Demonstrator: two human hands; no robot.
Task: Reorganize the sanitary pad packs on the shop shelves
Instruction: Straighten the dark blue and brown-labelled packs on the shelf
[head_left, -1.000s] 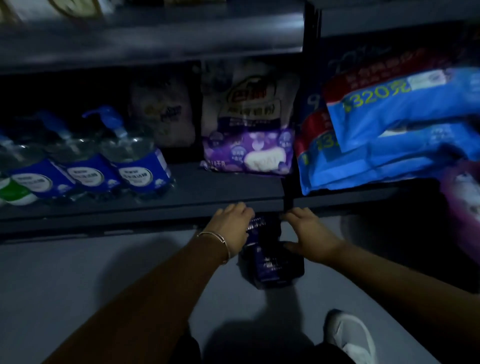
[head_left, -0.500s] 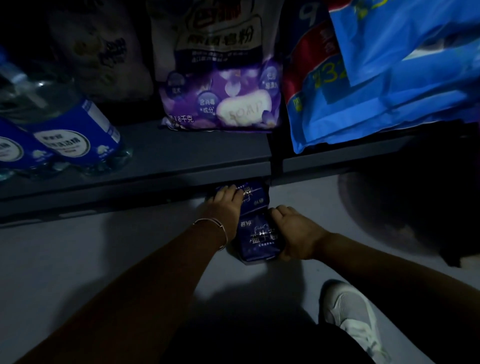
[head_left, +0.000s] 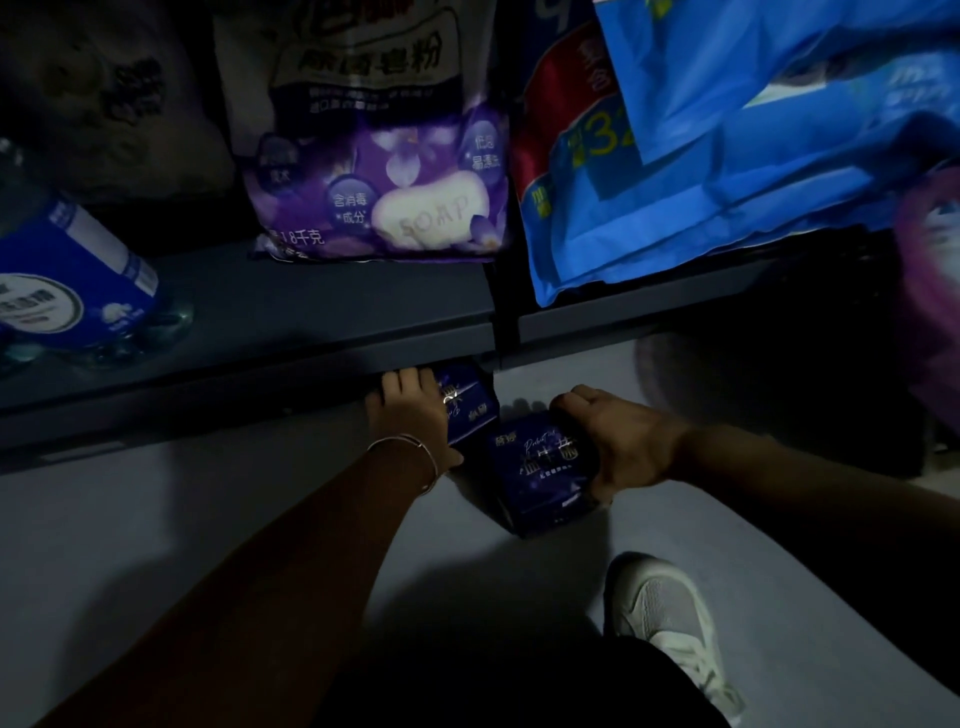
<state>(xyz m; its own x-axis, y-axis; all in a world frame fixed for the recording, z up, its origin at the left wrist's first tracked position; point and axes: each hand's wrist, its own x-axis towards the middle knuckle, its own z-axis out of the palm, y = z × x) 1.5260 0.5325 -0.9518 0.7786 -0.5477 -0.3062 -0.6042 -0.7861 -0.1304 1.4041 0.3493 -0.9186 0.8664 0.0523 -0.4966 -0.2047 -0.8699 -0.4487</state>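
Both hands on dk-blue packs (head_left: 540, 473) — floor.

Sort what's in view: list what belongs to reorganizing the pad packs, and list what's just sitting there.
Part of the job:
- dark blue pad pack on the floor, gripped by the right hand
- second dark blue pad pack half under the shelf, under the left hand

Just sitting there:
- purple soap powder bag
- blue packs
- blue-labelled bottle
- white shoe

Shop: shelf (head_left: 311, 338) of packaged detergents (head_left: 384, 156).
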